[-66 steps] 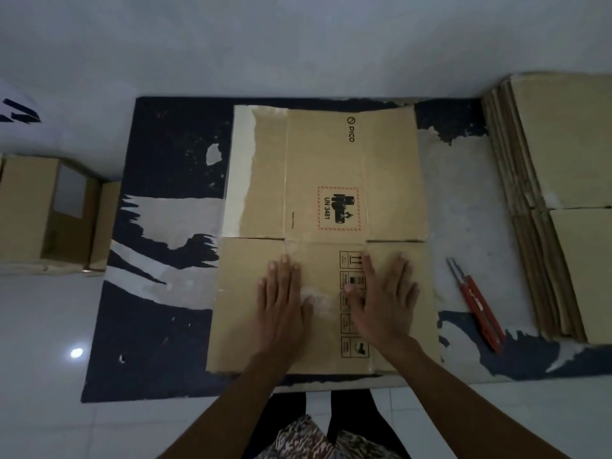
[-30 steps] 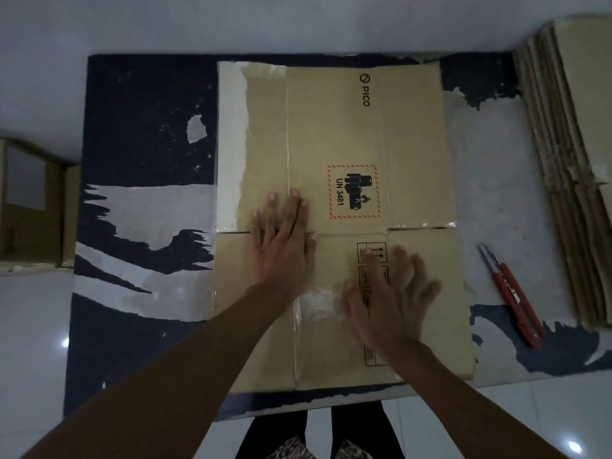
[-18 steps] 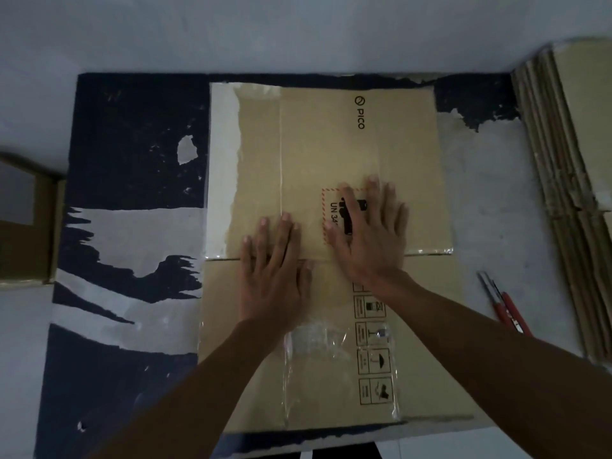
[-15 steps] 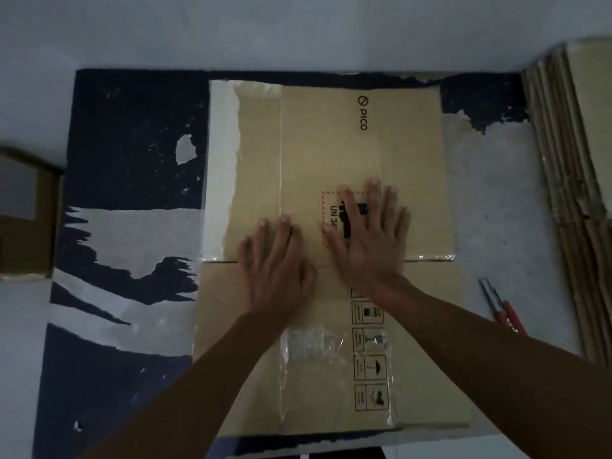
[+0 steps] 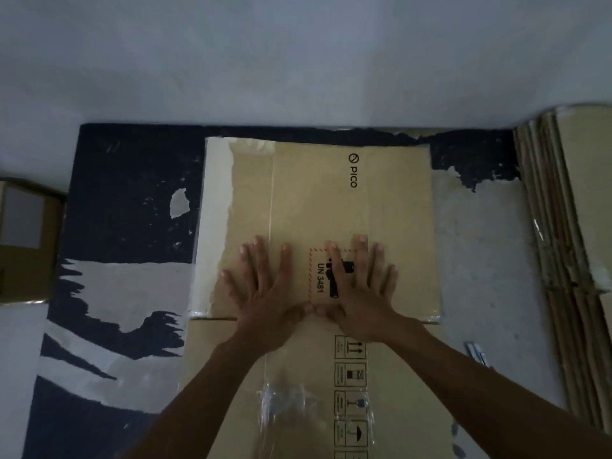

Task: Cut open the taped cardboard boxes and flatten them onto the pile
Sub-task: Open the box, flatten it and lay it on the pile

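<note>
A flattened brown cardboard box printed with PICO and a UN 3481 label lies on a worn dark mat. Both hands press flat on it side by side, fingers spread and straight. My left hand lies just left of the label, and my right hand covers part of the label. Crumpled clear tape sticks to the near half of the box. Only the tip of the cutter shows at the right, beside my right forearm.
A pile of flattened cardboard lies along the right side of the mat. An open brown box stands on the white floor at the left. A pale wall runs behind the mat.
Both hands slid away from me across the box, from its near half up to the middle fold and the UN 3481 label. The camera moved closer.
</note>
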